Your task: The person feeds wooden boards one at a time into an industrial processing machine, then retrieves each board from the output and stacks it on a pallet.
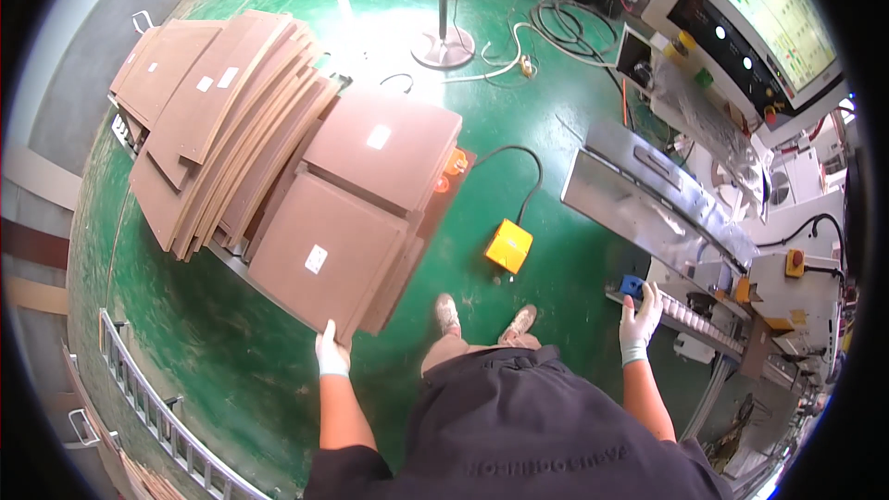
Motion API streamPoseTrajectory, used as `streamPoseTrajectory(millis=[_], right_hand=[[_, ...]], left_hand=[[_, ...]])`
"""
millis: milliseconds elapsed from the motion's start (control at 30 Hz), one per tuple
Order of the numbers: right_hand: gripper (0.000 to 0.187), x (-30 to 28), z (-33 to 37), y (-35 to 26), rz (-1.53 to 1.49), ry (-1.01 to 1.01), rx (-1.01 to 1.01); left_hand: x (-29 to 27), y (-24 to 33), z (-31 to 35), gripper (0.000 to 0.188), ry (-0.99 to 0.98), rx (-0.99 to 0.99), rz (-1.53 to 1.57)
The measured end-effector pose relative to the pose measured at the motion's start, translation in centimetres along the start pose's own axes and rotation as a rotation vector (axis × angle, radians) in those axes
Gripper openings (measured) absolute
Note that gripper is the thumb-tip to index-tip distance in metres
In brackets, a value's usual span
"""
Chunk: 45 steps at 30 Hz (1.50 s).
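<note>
My left hand [332, 352], in a white glove, grips the near corner of a flat brown panel [347, 231] with a white label on it. That panel lies on top of a low stack, and a second labelled brown panel [394, 143] lies just beyond it. Out to the right, my right hand [641, 322], also gloved in white, is raised with its fingers apart and nothing in it. It is nearest to the machine's edge, beside a small blue part [632, 285] and a row of white rollers [690, 317].
A leaning stack of brown panels [231, 130] stands to the left. On the green floor ahead sits a yellow box [508, 246] with a black cable. A machine with a lit screen [778, 14] fills the right side. A metal ladder [167, 417] lies at lower left; a pole stand [443, 46] stands ahead.
</note>
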State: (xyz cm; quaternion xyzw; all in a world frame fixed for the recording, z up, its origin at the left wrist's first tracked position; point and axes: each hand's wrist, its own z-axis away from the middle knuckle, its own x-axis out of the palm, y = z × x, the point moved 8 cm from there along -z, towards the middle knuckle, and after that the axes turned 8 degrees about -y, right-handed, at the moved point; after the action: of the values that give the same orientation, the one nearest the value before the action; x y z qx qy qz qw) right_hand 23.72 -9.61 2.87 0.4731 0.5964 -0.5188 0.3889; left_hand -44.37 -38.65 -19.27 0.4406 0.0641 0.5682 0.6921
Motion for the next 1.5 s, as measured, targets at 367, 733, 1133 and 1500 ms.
streamPoseTrajectory(millis=[367, 733, 1133, 1500], right_hand=[[0.018, 0.0, -3.9, -21.5, -0.656, -0.287, -0.441], [0.079, -1.6, -11.9, -24.8, -0.709, -0.489, -0.370], [0.080, 2.4, 11.9, 4.8, -1.324, -0.098, 0.591], [0.049, 5.0, 23.8, 9.2, -1.918, 0.746, 1.001]], left_hand=[[9.4, 17.2, 12.3, 0.065, -0.222, 0.190, -0.353], [38.1, 20.6, 16.0, 0.048, -1.177, -0.224, -1.234], [59.0, -11.5, 15.5, 0.060, -1.101, -0.517, -0.425], [58.5, -27.1, 22.2, 0.034, -1.419, -0.576, -1.219]])
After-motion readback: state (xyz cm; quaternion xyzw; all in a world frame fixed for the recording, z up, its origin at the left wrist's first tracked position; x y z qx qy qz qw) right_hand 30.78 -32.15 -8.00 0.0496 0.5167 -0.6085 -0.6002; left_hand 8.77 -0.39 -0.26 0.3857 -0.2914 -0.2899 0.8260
